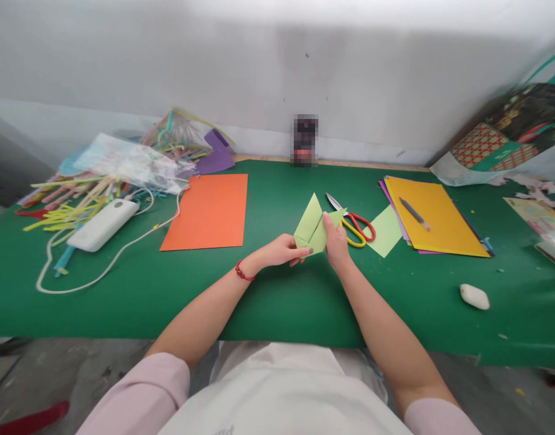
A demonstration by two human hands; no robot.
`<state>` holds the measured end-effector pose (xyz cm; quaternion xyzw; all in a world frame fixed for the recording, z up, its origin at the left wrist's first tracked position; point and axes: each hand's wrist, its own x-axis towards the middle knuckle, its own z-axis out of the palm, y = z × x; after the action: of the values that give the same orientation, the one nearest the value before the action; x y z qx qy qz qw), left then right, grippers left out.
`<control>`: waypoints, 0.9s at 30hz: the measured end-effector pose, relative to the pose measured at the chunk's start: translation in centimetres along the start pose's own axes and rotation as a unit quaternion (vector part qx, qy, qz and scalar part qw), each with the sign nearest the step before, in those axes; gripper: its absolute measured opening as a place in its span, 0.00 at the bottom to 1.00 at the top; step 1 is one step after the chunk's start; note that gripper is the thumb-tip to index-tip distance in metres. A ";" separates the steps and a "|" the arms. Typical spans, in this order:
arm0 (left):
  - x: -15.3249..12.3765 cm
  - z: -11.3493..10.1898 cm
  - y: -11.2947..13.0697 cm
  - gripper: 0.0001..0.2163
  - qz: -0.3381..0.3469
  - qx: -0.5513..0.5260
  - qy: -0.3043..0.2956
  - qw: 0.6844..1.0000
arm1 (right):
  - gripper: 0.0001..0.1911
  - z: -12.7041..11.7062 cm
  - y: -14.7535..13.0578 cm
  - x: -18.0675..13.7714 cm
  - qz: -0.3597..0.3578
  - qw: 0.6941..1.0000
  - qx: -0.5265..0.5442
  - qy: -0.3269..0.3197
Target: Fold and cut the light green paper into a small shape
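Observation:
A folded sheet of light green paper is held up over the green table, with two pointed flaps standing apart at its top. My left hand pinches its lower left corner between thumb and fingers. On the right edge, my right hand grips the same paper, thumb on the front. Scissors with one red and one yellow handle lie just beyond my right hand, partly hidden by it. Beside them rests a flat piece of light green paper.
An orange sheet lies to the left. Further left are a white power bank with its cable and a heap of paper strips. To the right, a pen tops a yellow sheet stack; a white case sits nearer.

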<state>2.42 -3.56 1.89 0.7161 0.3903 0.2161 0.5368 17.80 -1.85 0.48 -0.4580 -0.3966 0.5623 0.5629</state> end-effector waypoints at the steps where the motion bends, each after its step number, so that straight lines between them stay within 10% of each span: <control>1: 0.0 0.1 -0.1 0.19 0.002 0.001 -0.005 1.000 | 0.18 0.0 0.1 0.2 0.002 1.000 0.009 0.013; 9: 0.1 0.6 -0.5 0.17 0.006 -0.018 0.002 1.000 | 0.16 -0.8 0.5 1.3 0.087 0.995 0.036 -0.046; 18: 1.2 0.1 -1.3 0.18 -0.004 -0.133 0.150 0.980 | 0.30 0.3 0.3 0.1 -0.003 0.986 -0.088 -0.141; 27: 0.7 -0.2 -1.1 0.18 0.044 -0.116 0.111 0.986 | 0.32 0.3 0.4 -0.2 0.029 0.978 -0.057 -0.199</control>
<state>2.32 -2.78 0.81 0.6373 0.3880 0.3612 0.5593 17.43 -2.10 0.23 -0.3790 -0.5190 0.6347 0.4291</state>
